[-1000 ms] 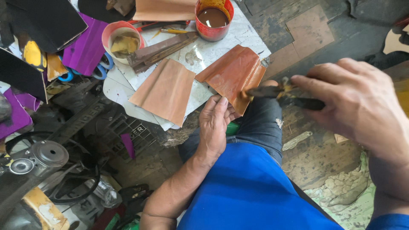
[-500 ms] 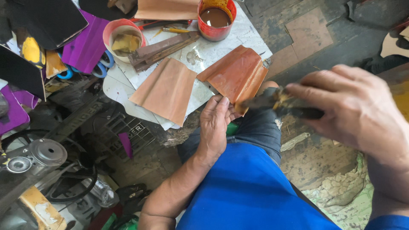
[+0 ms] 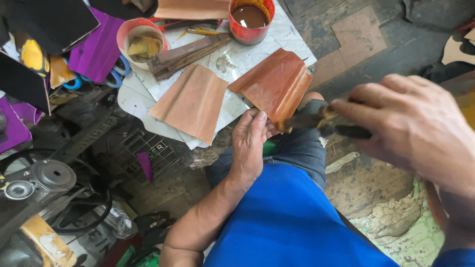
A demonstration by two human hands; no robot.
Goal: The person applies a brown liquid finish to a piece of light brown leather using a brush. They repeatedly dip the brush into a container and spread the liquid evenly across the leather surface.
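I see the reddish-brown leather piece [image 3: 276, 84] lying just above the centre of the frame, glossy and darker than its neighbour, folded into long ridges so that it stands a little humped; its lower corner hangs past the edge of the desk [image 3: 277, 37] toward my knee; my left hand [image 3: 251, 141] lies palm down at centre frame, fingers loosely together, fingertips touching that lower corner; my right hand [image 3: 415, 128] is at the right of the frame, close to the camera and blurred, fingers pinched together on a dark brush [image 3: 321, 121] whose tip sits just beside the leather's lower edge; to the left of it lies a paler tan leather piece [image 3: 190, 103], matte, also ridged, its lower end overhanging the desk edge too; the two pieces are near but apart, a strip of bare white top between them; in the upper frame a red can [image 3: 251, 19] of brown liquid stands just above the glossy piece, and a pink bowl [image 3: 141, 40] stands at upper left with dark wooden sticks [image 3: 190, 49] beside it; below the desk edge, machine parts crowd the lower left, while the floor at right is open.
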